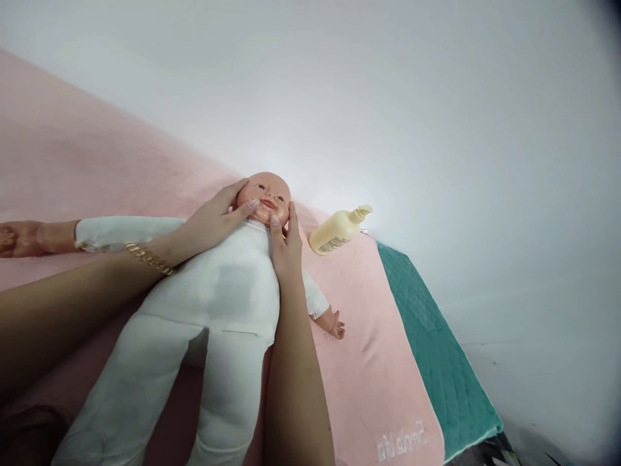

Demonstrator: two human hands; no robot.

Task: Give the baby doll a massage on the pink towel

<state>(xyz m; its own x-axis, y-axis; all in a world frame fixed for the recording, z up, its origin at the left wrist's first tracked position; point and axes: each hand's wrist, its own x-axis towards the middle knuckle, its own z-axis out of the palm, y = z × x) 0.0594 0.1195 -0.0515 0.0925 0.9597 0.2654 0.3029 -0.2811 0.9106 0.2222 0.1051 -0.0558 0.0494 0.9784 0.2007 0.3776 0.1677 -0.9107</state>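
Note:
A baby doll (233, 285) with a white cloth body lies on its back on a pink towel (359, 375). Both hands cup its plastic head from the two sides. My left hand (220, 210) rests along one cheek, its thumb on the chin and its fingers partly behind the head. On the other side, my right hand (287, 246) has its thumb near the jaw and its fingers beside the cheek. The doll's arms stretch out to either side. A gold chain bracelet (149, 257) circles my left wrist.
A pale yellow pump bottle (337, 232) stands on the towel to the right of the doll's head. Beyond the towel's right edge lies a green quilted cloth (436, 336). A white wall (388, 97) rises behind everything.

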